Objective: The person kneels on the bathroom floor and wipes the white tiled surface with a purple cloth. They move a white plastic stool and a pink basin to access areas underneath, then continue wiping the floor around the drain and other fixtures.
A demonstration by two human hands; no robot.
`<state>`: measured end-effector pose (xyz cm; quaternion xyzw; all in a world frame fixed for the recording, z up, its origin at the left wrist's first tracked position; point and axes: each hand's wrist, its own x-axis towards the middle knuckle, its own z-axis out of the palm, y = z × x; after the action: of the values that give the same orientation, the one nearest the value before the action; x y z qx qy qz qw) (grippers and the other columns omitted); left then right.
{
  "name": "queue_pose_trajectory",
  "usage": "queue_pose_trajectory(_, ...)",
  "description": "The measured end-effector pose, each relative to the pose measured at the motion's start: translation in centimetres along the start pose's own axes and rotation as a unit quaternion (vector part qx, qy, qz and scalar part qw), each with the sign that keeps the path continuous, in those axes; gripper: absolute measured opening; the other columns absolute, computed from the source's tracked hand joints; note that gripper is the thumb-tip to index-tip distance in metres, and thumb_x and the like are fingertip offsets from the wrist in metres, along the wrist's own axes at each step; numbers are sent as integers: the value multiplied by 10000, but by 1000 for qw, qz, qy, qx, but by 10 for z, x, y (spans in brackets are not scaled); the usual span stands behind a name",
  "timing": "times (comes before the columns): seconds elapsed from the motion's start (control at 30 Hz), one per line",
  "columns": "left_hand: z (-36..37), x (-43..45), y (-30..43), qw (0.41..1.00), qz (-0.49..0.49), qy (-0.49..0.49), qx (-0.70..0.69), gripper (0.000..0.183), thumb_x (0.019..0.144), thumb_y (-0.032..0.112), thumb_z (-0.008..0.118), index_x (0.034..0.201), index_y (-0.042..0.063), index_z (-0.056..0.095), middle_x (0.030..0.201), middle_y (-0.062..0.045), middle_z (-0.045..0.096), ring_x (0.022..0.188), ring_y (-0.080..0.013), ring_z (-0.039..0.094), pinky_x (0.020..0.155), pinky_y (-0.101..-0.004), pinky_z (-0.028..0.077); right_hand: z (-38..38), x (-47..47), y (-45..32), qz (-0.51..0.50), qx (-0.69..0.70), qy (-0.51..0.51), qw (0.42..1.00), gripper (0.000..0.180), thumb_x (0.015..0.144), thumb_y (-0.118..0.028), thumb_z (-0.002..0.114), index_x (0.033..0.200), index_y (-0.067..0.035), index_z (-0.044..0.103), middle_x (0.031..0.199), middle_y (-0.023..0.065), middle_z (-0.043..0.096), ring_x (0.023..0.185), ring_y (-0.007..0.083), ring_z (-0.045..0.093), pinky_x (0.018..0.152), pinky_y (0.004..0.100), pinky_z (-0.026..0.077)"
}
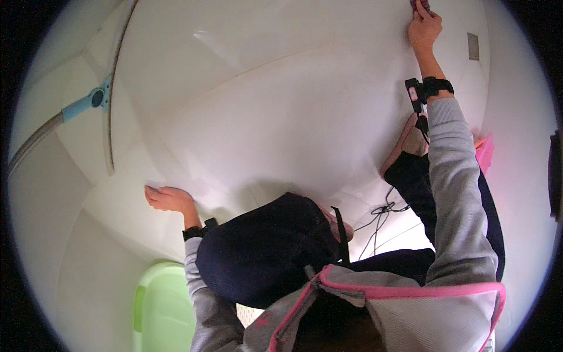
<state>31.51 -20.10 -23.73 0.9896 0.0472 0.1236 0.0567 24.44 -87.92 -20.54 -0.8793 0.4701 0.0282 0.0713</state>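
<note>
At the top right, my right hand (424, 30) reaches far forward over the pale floor (281, 110). Its fingers are closed around a small dark reddish object (421, 4), cut off by the picture's upper edge, so its kind is unclear. On the left, my left hand (170, 199) is low over the floor with its fingers bent and held together. Whether anything lies under those fingers is hidden. Each wrist wears a black strap with a small device (413, 93); a cable runs from the right one.
A floor squeegee (94, 97) with a blue joint stands at the left. Behind my left forearm is a green plastic basin (165, 308). Black cables (382, 210) lie between my slippered feet. Something pink (485, 152) sits beyond my right leg, and a square metal plate (473, 46) is at the right.
</note>
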Motion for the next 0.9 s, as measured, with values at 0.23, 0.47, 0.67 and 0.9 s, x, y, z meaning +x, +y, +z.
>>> queue_pose_trajectory(0.23, 2, 2, -2, 999, -22, 2, -26, 467, 931, 179, 364, 1323, -54, 464, 1348, -253, 444, 1233, -414, 417, 1030, -502, 355, 69, -196, -127, -268, 259, -43, 927, 266, 967, -290, 514, 1129, -129, 651, 1014, 150, 644, 941, 322, 577, 831, 461, 440)
queue_pose_trajectory(0.47, 0, 2, -1, 1000, -22, -10, -4, 461, 926, 156, 365, 1329, -45, 463, 1352, -243, 442, 1240, -404, 414, 1031, -500, 364, 32, -129, -70, -251, 402, -176, 863, 385, 935, -385, 536, 1148, -95, 673, 989, 158, 694, 845, 309, 644, 818, 400, 494)
queue_pose_trajectory(0.67, 1, 5, -6, 999, 35, 2, 30, 452, 921, 141, 379, 1322, -48, 464, 1340, -248, 462, 1238, -414, 418, 1032, -506, 362, 17, -49, -15, 41, 281, 30, 958, 420, 1020, -335, 421, 1243, -17, 579, 1171, 169, 634, 1080, 280, 550, 915, 402, 426)
queue_pose_trajectory(0.9, 0, 4, -5, 1000, -3, -6, 2, 452, 922, 143, 383, 1326, -45, 463, 1354, -254, 452, 1234, -422, 421, 1033, -522, 350, 14, -317, -123, -536, 238, -400, 704, 272, 979, -262, 437, 1149, -123, 597, 1046, 132, 607, 912, 285, 583, 845, 423, 435)
